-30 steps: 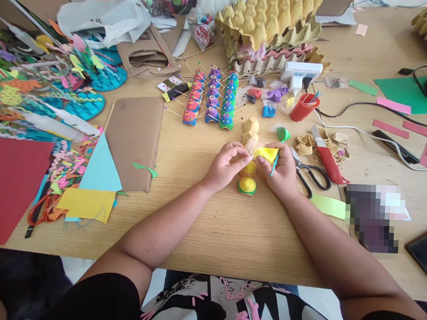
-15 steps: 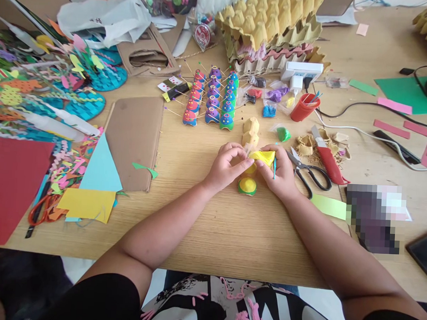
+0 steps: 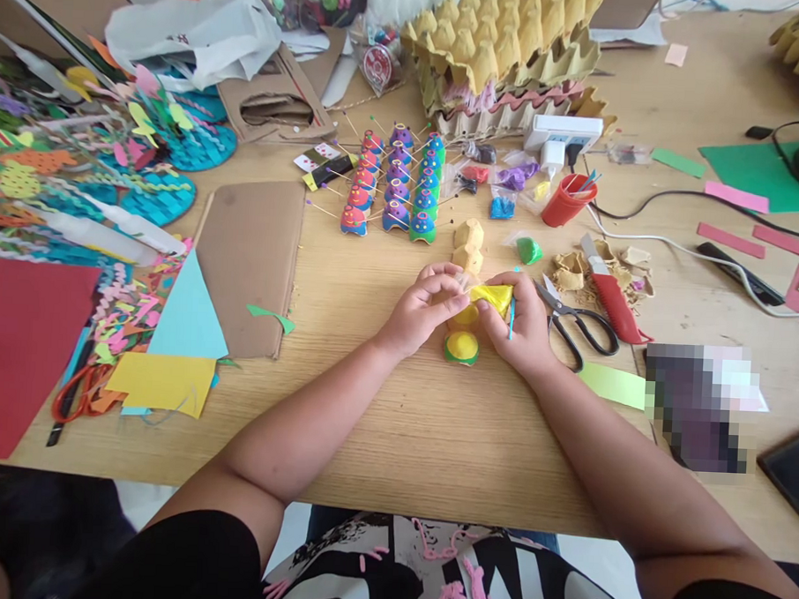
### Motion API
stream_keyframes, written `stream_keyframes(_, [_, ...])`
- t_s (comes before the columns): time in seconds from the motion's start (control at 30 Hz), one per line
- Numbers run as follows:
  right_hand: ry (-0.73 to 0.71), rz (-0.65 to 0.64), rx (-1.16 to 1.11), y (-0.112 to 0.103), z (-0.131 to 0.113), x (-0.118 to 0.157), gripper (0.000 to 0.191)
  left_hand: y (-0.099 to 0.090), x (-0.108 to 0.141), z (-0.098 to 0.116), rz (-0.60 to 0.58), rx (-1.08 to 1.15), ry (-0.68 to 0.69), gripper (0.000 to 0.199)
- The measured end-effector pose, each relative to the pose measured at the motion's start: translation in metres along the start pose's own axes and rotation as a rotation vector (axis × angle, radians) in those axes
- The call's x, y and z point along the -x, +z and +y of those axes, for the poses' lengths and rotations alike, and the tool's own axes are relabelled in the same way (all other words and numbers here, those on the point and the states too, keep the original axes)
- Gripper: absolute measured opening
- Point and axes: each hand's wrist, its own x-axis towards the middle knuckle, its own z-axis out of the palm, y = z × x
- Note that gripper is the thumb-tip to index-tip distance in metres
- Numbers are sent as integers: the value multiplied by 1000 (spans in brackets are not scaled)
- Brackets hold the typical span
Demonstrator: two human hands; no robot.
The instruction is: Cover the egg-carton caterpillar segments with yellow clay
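Between my hands is a small clear plastic bag of yellow clay (image 3: 494, 296). My left hand (image 3: 424, 309) pinches the bag's clear end. My right hand (image 3: 518, 327) grips its full, yellow end and also has a thin blue stick (image 3: 511, 318) tucked against the fingers. Just below the bag lies an egg-carton strip: its nearest cup (image 3: 462, 347) is yellow on top with a green rim, and the farther cups (image 3: 469, 241) are bare tan. My hands and the bag cover part of the strip's middle.
Scissors (image 3: 580, 325) and a red-handled knife (image 3: 615, 296) lie right of my hand. A bag of green clay (image 3: 529, 249) sits beyond it. Painted egg-carton caterpillars (image 3: 398, 180) stand in three rows ahead. A cardboard sheet (image 3: 248, 266) lies left, a red cup (image 3: 569, 201) behind right.
My left fingertips have shifted slightly on the clear end of the bag, and my right thumb has moved a little. The bag stays in both hands.
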Motion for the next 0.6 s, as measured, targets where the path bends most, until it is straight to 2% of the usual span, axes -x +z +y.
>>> stream_keyframes(0.17, [-11,19,46,0,7,2,24,1,-1,-2,-8,-23,-18,62])
stream_keyframes(0.4, [-51,-69,47,2,7,4,30,1,0,-7,75,-117,13,56])
stream_keyframes(0.6, [-52,-3,68,3,9,5,26,0,-1,-3,56,-26,-43,61])
